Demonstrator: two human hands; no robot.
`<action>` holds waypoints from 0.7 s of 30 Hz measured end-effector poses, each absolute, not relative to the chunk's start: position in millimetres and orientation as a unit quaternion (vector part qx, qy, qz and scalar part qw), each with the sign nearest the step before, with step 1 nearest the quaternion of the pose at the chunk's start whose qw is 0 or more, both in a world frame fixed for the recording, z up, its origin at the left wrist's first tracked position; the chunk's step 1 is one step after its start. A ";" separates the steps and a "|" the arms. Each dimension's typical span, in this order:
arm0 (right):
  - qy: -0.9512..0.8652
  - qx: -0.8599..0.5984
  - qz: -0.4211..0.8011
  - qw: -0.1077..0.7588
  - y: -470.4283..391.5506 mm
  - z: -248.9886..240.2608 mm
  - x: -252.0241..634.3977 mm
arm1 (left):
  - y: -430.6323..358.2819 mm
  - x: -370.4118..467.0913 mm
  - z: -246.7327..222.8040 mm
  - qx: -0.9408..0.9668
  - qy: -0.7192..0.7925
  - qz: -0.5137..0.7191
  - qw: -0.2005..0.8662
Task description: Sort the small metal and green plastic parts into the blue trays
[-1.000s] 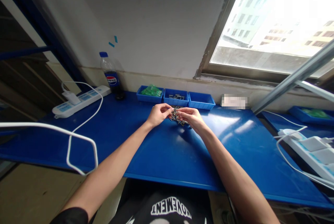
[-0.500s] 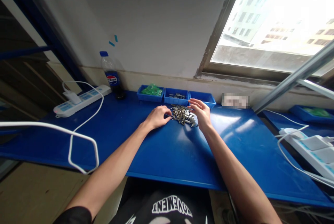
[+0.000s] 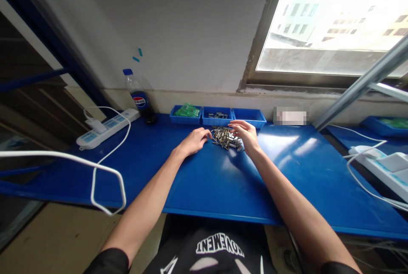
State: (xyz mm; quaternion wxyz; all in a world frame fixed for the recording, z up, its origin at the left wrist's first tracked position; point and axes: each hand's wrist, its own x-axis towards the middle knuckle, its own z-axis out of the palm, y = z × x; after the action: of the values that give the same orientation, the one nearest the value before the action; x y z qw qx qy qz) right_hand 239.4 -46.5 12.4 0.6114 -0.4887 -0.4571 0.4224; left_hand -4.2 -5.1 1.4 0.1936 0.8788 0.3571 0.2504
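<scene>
With my left hand [image 3: 194, 141] loosely curled, fingers parted, and my right hand [image 3: 247, 134] spread, I flank the pile [image 3: 222, 137], seemingly to keep it gathered, near the trays [image 3: 217, 121] beyond

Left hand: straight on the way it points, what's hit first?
Probably the pile of small metal parts, just ahead of the left hand; height is unclear, so it might pass over.

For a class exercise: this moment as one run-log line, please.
left hand: near pile of slim brassy metal pieces | right hand: near silver metal pieces | grips: unclear | behind: three blue rectangular plastic bins
</scene>
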 end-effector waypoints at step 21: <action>-0.503 -0.417 0.502 0.566 -43.5 2.8 232.3 | 35.4 28.5 58.2 0.817 0.246 0.245 0.460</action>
State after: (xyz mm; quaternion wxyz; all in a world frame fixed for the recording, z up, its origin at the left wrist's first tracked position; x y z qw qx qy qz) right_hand 232.3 -43.5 2.8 0.5661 -0.4171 -0.5032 0.5023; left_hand 28.5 35.4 58.2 0.4599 0.8173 0.2459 0.2449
